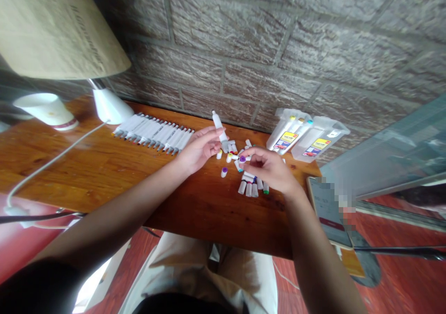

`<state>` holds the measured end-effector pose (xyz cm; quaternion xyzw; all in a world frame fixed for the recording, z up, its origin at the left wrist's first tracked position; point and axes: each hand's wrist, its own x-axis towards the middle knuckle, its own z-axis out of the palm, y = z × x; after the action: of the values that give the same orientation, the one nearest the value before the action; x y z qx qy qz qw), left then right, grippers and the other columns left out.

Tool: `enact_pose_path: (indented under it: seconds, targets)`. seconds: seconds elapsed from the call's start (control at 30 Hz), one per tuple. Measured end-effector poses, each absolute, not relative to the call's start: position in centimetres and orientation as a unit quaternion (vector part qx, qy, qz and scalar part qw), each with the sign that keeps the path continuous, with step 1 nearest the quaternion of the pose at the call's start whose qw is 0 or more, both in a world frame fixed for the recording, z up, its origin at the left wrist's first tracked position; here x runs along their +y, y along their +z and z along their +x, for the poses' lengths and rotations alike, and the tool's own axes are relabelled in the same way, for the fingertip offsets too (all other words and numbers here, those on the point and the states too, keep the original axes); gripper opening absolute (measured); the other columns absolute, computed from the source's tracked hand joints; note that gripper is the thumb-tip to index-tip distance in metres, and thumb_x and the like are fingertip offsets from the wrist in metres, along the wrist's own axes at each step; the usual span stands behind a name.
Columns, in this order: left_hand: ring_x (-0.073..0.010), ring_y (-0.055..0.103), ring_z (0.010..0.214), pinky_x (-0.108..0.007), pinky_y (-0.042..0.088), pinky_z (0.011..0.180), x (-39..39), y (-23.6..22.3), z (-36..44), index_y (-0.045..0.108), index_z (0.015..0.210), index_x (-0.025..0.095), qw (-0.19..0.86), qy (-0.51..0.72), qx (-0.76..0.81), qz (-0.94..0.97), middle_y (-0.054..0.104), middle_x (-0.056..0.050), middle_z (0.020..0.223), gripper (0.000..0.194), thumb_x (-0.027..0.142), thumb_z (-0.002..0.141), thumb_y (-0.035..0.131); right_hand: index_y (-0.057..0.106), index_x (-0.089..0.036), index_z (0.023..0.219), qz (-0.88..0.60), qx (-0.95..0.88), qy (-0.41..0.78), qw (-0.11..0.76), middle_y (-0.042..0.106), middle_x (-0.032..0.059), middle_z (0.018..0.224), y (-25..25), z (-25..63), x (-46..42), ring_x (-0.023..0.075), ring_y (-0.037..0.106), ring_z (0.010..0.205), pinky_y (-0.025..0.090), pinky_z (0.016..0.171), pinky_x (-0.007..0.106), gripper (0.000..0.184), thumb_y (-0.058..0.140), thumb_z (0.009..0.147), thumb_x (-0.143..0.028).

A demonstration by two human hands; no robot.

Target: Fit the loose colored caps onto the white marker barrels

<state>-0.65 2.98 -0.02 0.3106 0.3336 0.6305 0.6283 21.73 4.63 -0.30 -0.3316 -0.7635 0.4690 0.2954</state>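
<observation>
Between the thumb and fingers of my left hand (pixel 198 150) is a white marker (pixel 219 126), uncapped at its upper end and tilted upward. My right hand (pixel 266 167) pinches a white marker cap with a purple end (pixel 242 160). Another purple-ended cap (pixel 224 172) lies on the wooden table just below, between the hands. A yellow-ended cap (pixel 229 157) sits close by. Several loose white caps (pixel 248 188) with coloured ends are scattered under and around my right hand, partly hidden by it.
A row of white markers (pixel 153 133) lies to the left on the table (pixel 104 174). Two clear plastic cases (pixel 315 140) stand at the back right, one with a few markers inside. A lamp (pixel 109 105), a paper cup (pixel 49 112) and a phone (pixel 329 212) are around the edges.
</observation>
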Motion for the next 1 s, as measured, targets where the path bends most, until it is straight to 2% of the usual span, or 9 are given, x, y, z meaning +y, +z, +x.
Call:
enact_pose_path:
  seconds: [0.23,0.33,0.4,0.53,0.63,0.7,0.8,0.9,1.0]
  targets:
    - [-0.0042,0.053,0.053,-0.018,0.043,0.056,3.0,-0.2,-0.7,0.072,0.085,0.014,0.625,0.627,0.342,0.315,0.073,-0.002,0.075,0.031,0.03,0.064,0.088,0.072,-0.021,0.097,-0.315,-0.791,0.431,0.298,0.06,-0.0016,0.075,0.3,21.4,4.0,0.0112,0.048,0.059,0.038,0.055,0.026,0.02,0.075,0.085,-0.036]
    - [-0.0052,0.054,0.054,-0.019,0.043,0.056,3.0,-0.2,-0.6,0.072,0.085,0.014,0.622,0.628,0.34,0.321,0.073,-0.002,0.076,0.03,0.031,0.065,0.087,0.072,-0.021,0.099,-0.316,-0.792,0.441,0.281,0.056,-0.0032,0.069,0.4,21.3,4.0,0.0109,0.047,0.055,0.037,0.053,0.026,0.021,0.074,0.085,-0.037]
    - [-0.0052,0.054,0.054,-0.019,0.043,0.056,3.0,-0.2,-0.6,0.072,0.085,0.014,0.622,0.63,0.339,0.318,0.072,-0.001,0.075,0.03,0.03,0.065,0.088,0.072,-0.021,0.102,-0.322,-0.796,0.438,0.267,0.059,-0.0029,0.069,0.2,21.3,4.0,0.0114,0.049,0.055,0.039,0.054,0.026,0.022,0.073,0.085,-0.036]
    - [-0.0034,0.051,0.052,-0.017,0.041,0.055,3.0,-0.2,-0.6,0.072,0.085,0.013,0.626,0.627,0.341,0.313,0.072,-0.001,0.074,0.031,0.03,0.064,0.088,0.074,-0.02,0.099,-0.318,-0.839,0.368,0.245,0.072,0.0021,0.085,-0.4,20.9,4.3,0.0133,0.057,0.064,0.045,0.063,0.027,0.017,0.072,0.083,-0.027]
    - [-0.0036,0.051,0.052,-0.018,0.041,0.055,2.9,-0.1,-0.6,0.072,0.085,0.013,0.621,0.628,0.34,0.323,0.072,-0.001,0.074,0.033,0.031,0.063,0.088,0.076,-0.021,0.095,-0.317,-0.869,0.314,0.215,0.075,0.0021,0.087,-1.3,20.5,4.5,0.0134,0.058,0.065,0.045,0.065,0.027,0.013,0.071,0.083,-0.021]
    - [-0.0043,0.052,0.053,-0.018,0.042,0.055,2.9,-0.1,-0.5,0.072,0.086,0.014,0.618,0.629,0.342,0.324,0.072,-0.001,0.074,0.032,0.031,0.064,0.088,0.077,-0.021,0.096,-0.318,-0.876,0.303,0.199,0.076,0.0013,0.086,-1.8,20.3,4.5,0.0131,0.059,0.064,0.045,0.065,0.027,0.014,0.069,0.084,-0.019]
    - [-0.0045,0.053,0.053,-0.018,0.043,0.056,3.0,-0.2,-0.6,0.072,0.085,0.014,0.618,0.631,0.345,0.318,0.072,-0.001,0.074,0.031,0.031,0.064,0.088,0.077,-0.022,0.104,-0.318,-0.875,0.312,0.19,0.078,0.0021,0.096,-2.0,20.6,4.6,0.0134,0.062,0.065,0.047,0.065,0.027,0.021,0.071,0.084,-0.02]
    - [-0.0035,0.051,0.052,-0.017,0.042,0.055,3.0,-0.2,-0.6,0.072,0.084,0.013,0.623,0.629,0.337,0.32,0.072,-0.002,0.073,0.031,0.03,0.064,0.089,0.075,-0.021,0.114,-0.333,-0.86,0.319,0.217,0.078,0.0048,0.107,-1.8,21.6,5.4,0.0159,0.066,0.069,0.052,0.069,0.03,0.032,0.074,0.083,-0.027]
    - [-0.0042,0.053,0.054,-0.017,0.042,0.055,2.9,-0.2,-0.5,0.072,0.084,0.013,0.619,0.631,0.331,0.33,0.072,-0.001,0.074,0.032,0.031,0.064,0.089,0.074,-0.019,0.116,-0.382,-0.848,0.234,0.283,0.076,0.0088,0.113,-2.0,22.4,6.6,0.0212,0.072,0.084,0.057,0.079,0.035,0.029,0.062,0.09,-0.025]
